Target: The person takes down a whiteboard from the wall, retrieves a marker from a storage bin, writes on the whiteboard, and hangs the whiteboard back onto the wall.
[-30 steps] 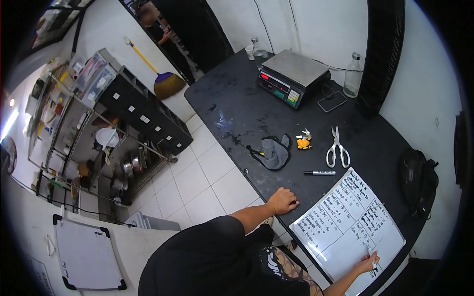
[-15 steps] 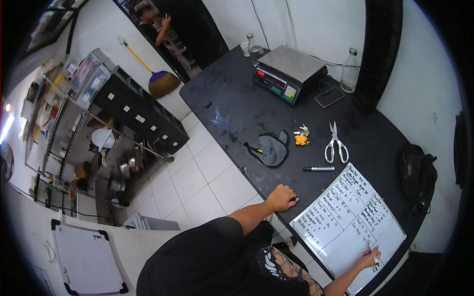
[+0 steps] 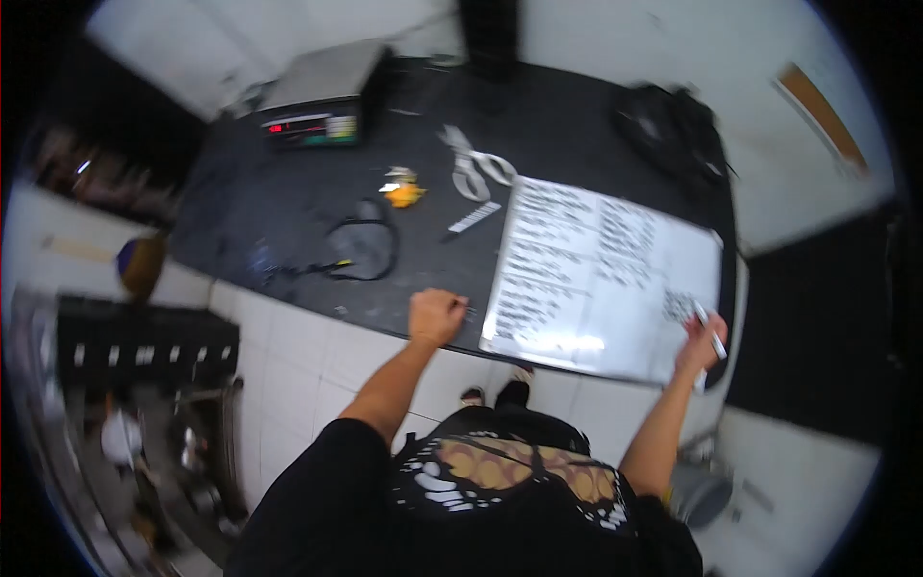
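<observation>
My right hand (image 3: 704,344) grips a white marker (image 3: 711,332) above the right side of a whiteboard (image 3: 548,337). Columns of dark handwriting cover much of the board, too blurred to read. My left hand (image 3: 437,317) rests closed on the near edge of the black table, left of the board; what its curled fingers hold, if anything, is hidden. Beyond the board's upper left corner lie white-handled scissors (image 3: 471,168) and a second marker (image 3: 473,221), black and silver. Keys with an orange-yellow trinket (image 3: 402,189) are nearby, and a grey strapped pouch-like item (image 3: 365,245) lies nearer my left hand.
A digital scale (image 3: 322,91) with red digits stands at the table's (image 3: 221,212) back left. A black bag (image 3: 673,125) sits at the back right. Shelving and black drawers (image 3: 144,341) are on the left, beside a broom (image 3: 141,264). A grey bin (image 3: 700,492) stands low right.
My view has swung right and now faces the board more squarely, with motion blur. My right hand still has the marker; my left hand stays closed at the table edge.
</observation>
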